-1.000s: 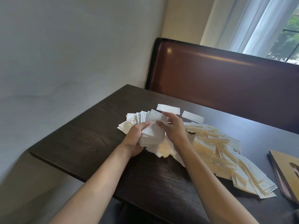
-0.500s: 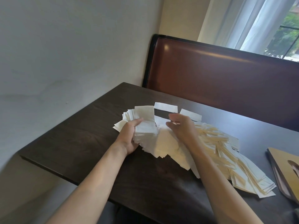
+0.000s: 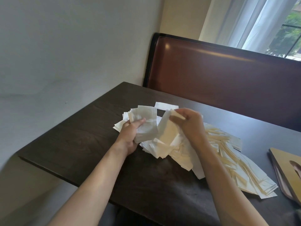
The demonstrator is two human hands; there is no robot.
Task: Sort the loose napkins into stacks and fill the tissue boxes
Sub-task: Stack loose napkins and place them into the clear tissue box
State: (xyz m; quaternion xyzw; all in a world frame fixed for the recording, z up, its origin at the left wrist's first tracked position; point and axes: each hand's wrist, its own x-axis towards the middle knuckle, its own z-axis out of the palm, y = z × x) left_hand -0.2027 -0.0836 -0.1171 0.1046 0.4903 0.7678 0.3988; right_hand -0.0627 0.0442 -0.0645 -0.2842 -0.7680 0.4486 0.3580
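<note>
A long heap of loose napkins [image 3: 231, 162], white and cream, spreads across the dark table [image 3: 84, 144] from the middle to the right. My left hand [image 3: 130, 136] grips a gathered stack of white napkins [image 3: 146, 126], thumb on top, held slightly above the table. My right hand [image 3: 190, 123] pinches the top edge of a single napkin [image 3: 167, 126] and holds it lifted beside the stack. A tan tissue box [image 3: 286, 167] with an oval slot lies at the right edge, partly cut off.
One separate white napkin [image 3: 166, 106] lies flat behind my hands. A brown padded bench back [image 3: 228, 74] runs along the far side of the table. A pale wall is on the left, and a curtained window [image 3: 268, 25] is at the upper right.
My right hand has let go of the stack, reached to the heap and lifted one napkin off it. My left hand keeps the stack, now turned a little upright.
</note>
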